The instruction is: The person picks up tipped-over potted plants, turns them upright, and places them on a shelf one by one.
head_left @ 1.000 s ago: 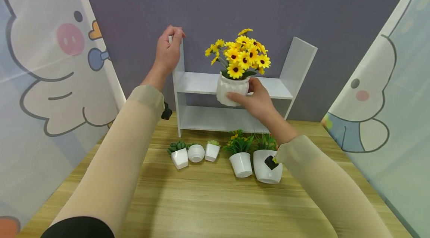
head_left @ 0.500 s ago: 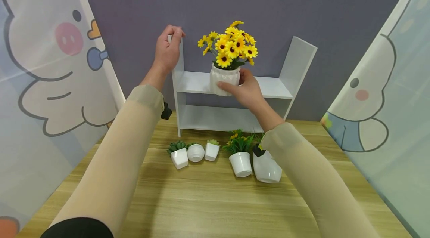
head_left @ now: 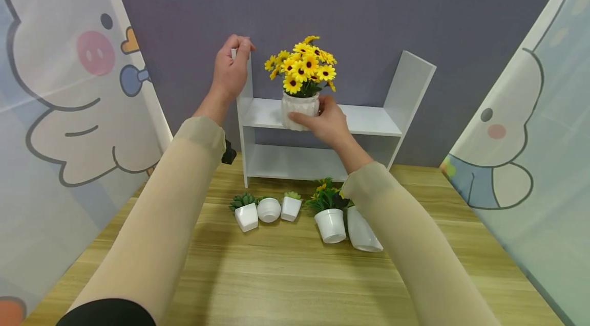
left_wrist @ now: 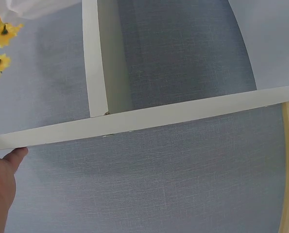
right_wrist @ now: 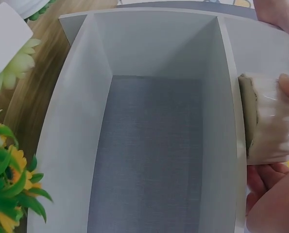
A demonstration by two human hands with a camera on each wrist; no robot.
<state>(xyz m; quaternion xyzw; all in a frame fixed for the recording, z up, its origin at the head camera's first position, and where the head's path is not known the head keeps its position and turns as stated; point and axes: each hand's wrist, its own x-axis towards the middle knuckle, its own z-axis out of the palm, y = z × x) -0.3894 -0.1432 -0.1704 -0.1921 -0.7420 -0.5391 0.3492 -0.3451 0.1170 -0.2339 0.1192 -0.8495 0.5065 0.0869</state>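
Observation:
My right hand (head_left: 328,120) grips a ribbed white pot (head_left: 299,107) of yellow artificial flowers (head_left: 301,66), thumb across its front. The pot is upright at the left part of the white shelf's upper board (head_left: 364,117). In the right wrist view the pot's base (right_wrist: 251,109) is beside that board; I cannot tell whether it bears weight there. My left hand (head_left: 232,66) holds the top of the shelf's left side panel (head_left: 246,80). From the left wrist, only its thumb side shows, with the thumb (left_wrist: 17,156) against the panel's edge.
On the wooden table (head_left: 267,280), before the shelf, lie small potted succulents: a square pot (head_left: 247,217), a round pot (head_left: 269,210) and a tapered pot (head_left: 291,209). To their right are two larger white pots, one with yellow blooms (head_left: 331,225), the other (head_left: 362,231) partly behind my right sleeve.
My right hand has carried the flowerpot leftward and toward the upper board. The right sleeve now covers more of the large right pot. The left hand has stayed on the panel.

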